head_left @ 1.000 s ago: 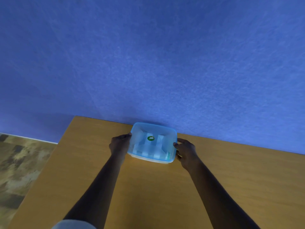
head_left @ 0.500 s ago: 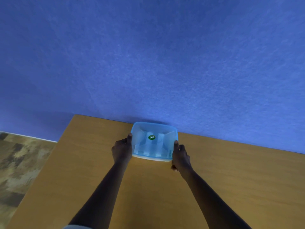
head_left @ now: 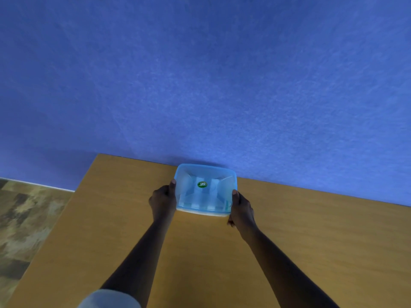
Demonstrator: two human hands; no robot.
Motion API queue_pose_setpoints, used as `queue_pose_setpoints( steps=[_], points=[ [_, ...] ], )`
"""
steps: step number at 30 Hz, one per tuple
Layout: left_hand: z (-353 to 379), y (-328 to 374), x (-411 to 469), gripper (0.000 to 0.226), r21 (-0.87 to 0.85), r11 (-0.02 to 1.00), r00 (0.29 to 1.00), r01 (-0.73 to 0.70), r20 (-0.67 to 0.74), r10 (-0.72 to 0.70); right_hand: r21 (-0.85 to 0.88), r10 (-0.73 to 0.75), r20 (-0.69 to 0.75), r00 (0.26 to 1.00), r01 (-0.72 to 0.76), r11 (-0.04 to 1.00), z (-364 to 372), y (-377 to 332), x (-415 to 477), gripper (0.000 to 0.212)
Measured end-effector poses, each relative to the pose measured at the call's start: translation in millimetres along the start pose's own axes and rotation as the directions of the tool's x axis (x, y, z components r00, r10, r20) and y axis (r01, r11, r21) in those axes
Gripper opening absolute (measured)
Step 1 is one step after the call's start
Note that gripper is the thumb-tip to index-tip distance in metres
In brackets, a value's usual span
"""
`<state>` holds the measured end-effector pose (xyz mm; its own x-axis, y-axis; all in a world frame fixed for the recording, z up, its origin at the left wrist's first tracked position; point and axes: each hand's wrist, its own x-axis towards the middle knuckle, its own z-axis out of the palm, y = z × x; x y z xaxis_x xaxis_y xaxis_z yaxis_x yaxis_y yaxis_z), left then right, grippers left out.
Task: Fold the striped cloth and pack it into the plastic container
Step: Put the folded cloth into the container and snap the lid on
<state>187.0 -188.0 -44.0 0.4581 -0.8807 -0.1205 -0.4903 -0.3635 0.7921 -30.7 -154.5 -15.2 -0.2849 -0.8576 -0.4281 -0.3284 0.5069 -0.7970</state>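
Against the blue wall, at the desk's (head_left: 111, 218) far edge, sits the plastic container (head_left: 205, 190), lid on, pale folded cloth dimly visible inside. Left hand (head_left: 163, 200) and right hand (head_left: 241, 207) clamp its opposite sides, probably to steady or seat the lid.

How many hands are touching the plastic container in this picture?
2. The left hand grips the left side of the plastic container; the right hand grips its right side.
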Motion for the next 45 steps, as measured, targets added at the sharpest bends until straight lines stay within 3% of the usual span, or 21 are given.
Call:
queue_pose_setpoints(
  steps=[8,19,30,35,40,42,45],
  points=[
    [5.5,-5.0,1.0,0.046,0.046,0.992,0.989,-0.118,-0.088,0.122,0.019,-0.041,-0.09,0.995,0.042,0.999,7.3,2.6,-3.9,0.038],
    [10.8,-6.5,-3.1,0.039,0.002,0.992,0.984,-0.13,-0.126,0.129,-0.029,-0.047,-0.163,0.985,0.043,0.999,22.4,18.0,2.8,0.052],
    [10.5,-6.5,-5.5,0.041,-0.034,0.993,0.989,-0.109,-0.109,0.105,-0.029,-0.044,-0.391,0.919,0.035,0.999,41.3,23.0,0.0,0.05],
    [11.3,-7.4,-4.5,0.037,-0.043,0.991,0.987,-0.126,-0.107,0.121,-0.083,-0.145,-0.385,0.911,0.122,0.989,39.9,28.0,1.5,0.045],
    [10.2,-7.9,1.2,0.03,0.0,0.98,0.978,-0.201,-0.062,0.2,-0.268,-0.233,-0.269,0.935,0.159,0.95,25.8,28.1,4.2,0.037],
    [8.3,-7.3,3.4,0.033,0.05,0.966,0.967,-0.252,-0.026,0.253,-0.342,-0.24,-0.25,0.938,0.147,0.928,20.0,23.9,10.0,0.029],
    [7.4,-7.0,4.1,0.036,0.082,0.965,0.968,-0.25,0.014,0.25,-0.288,-0.178,-0.234,0.956,0.107,0.952,12.8,5.8,29.6,0.029]
  ],
)
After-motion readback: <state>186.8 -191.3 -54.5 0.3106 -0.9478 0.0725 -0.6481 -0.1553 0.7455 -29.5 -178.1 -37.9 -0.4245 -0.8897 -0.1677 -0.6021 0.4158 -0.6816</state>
